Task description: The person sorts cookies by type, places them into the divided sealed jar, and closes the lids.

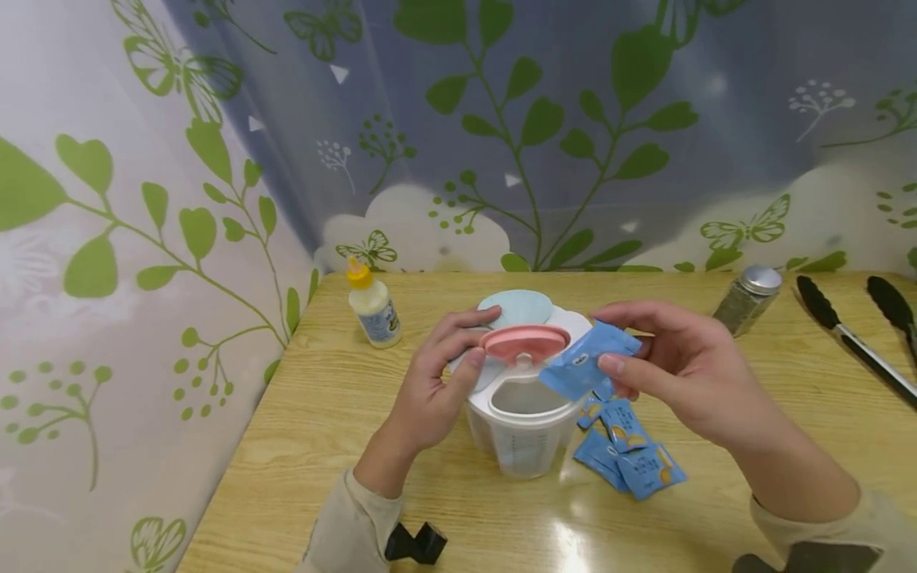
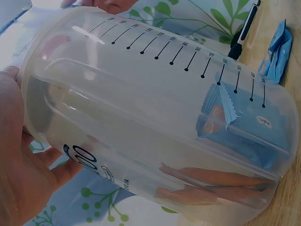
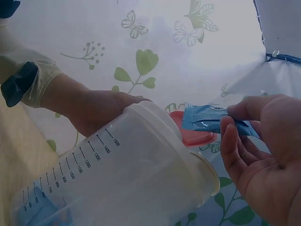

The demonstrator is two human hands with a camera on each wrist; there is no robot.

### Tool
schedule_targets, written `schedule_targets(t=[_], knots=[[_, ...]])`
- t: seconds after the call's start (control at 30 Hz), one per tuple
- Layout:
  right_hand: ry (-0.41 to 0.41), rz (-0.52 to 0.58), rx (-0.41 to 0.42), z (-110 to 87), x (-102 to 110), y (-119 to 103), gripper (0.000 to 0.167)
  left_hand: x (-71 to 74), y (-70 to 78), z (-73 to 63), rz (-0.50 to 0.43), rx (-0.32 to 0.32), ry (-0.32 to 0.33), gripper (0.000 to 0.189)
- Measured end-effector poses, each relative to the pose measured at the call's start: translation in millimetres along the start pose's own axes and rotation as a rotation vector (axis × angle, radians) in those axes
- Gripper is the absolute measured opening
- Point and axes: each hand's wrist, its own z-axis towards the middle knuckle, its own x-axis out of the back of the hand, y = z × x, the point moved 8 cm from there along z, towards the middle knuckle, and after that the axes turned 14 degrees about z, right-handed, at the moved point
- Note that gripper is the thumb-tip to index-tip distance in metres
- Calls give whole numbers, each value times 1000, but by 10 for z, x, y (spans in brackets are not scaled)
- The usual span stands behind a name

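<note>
A clear plastic storage container [image 1: 526, 450] with marked walls, a white top and several coloured lids stands on the table. Its pink lid [image 1: 526, 342] is raised above an opening at the front. My left hand [image 1: 437, 386] holds the container's top at the left side. In my right hand [image 1: 680, 366], thumb and fingers pinch a blue snack packet [image 1: 583, 362] just right of that opening. Through the wall in the left wrist view, a blue packet [image 2: 249, 125] shows in one compartment and orange-brown packets [image 2: 211, 183] in another. Several blue packets [image 1: 630, 454] lie right of the container.
A small bottle with a yellow cap [image 1: 376, 310] stands at the back left. At the back right are a glass jar of dried herbs [image 1: 747, 298] and black-tipped metal tongs [image 1: 860, 350]. Patterned cloth [image 1: 501, 135] hangs behind the wooden table [image 1: 286, 477].
</note>
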Motion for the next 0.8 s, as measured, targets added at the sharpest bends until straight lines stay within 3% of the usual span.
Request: schedule_targets(t=[0.2, 0.5, 0.8], knots=[[-41, -41, 28, 62, -169, -12, 47, 16, -3, -12, -1, -5, 5, 27], [-17, -144, 64, 118, -289, -77, 43, 13, 1, -16, 1, -2, -5, 26], [-33, -246, 5, 84, -306, -7, 43, 2, 0, -12, -2, -1, -8, 28]])
